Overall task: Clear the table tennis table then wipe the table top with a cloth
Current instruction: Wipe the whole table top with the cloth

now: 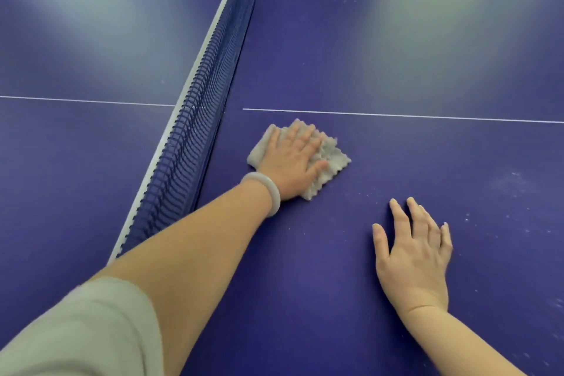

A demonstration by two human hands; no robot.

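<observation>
Beside the net (195,128), the left hand (293,162) presses a grey cloth (331,159) flat on the table (396,55), fingers spread to cover more surface. Right hand (415,256) rests open on the top, fingers slightly apart, probably bracing the reach; pale specks further right look unwiped.

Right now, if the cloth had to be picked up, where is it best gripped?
Judging by its pose, pinch the cloth's free right corner, coming from the right. It lies flat under the left hand, the net stands on its left, and the wavy right edge is uncovered.
</observation>
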